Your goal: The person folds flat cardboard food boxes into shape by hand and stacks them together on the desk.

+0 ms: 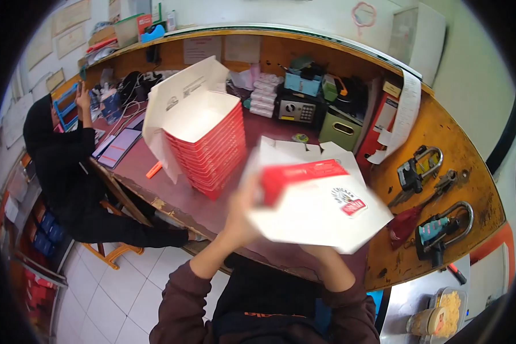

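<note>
A white and red cardboard box (309,215) with a printed logo on its flap is held over the front of the desk, smeared by motion. My left hand (242,215) grips its left side. Under the near edge of the box is my right hand (321,252), its fingers hidden by the cardboard. To the left of the held box, a tall stack of nested red boxes (206,152) with white insides stands on the maroon desk (172,192), a white lid flap raised at its back.
A person in black (63,166) sits at the left beside a tablet (118,148). Behind the boxes are a small safe (297,110), a green box file (339,129) and a red binder (378,120). Padlocks (441,229) lie on the right wooden top.
</note>
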Available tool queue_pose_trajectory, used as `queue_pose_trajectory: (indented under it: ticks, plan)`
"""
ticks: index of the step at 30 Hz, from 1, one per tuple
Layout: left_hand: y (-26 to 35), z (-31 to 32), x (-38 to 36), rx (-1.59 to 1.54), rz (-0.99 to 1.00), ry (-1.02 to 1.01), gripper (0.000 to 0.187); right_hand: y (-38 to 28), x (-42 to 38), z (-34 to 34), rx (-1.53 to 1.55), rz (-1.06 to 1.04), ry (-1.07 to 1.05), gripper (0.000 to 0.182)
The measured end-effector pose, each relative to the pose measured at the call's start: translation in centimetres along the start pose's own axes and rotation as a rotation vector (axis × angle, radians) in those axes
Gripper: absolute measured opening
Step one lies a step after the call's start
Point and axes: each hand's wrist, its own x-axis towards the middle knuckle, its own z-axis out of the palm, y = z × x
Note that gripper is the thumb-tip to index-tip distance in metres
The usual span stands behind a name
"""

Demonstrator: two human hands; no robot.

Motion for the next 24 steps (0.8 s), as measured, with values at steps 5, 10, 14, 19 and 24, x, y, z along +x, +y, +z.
queue_pose_trajectory:
  ticks: [5,10,14,19,24]
  plan:
    - [-2.4,-2.7,0.9,-0.968,-0.453,0.138,0.043,-4.1,7.9,-1.3,-0.133,0.023,-0.514,0.026]
    - [-5.1,-9.5,0.8,-0.628,-0.123,0.134,0.057,-3.2,15.5,2.5,-0.091,-0.38,-0.46,0.016]
    - [-5.6,-14.7,2.9,0.567,0.16,0.36,0.037,-2.8,23.7,5.1,0.303,-0.321,-0.65,0.025]
    - [-7.1,-15.9,4.6,0.767,0.353,0.309,0.014,-2.9,28.7,9.4,0.386,-0.193,-0.83,0.034]
    - [-7.1,-16.0,4.8,0.847,0.37,0.317,0.015,-3.1,29.7,10.8,0.29,-0.242,-0.898,0.03]
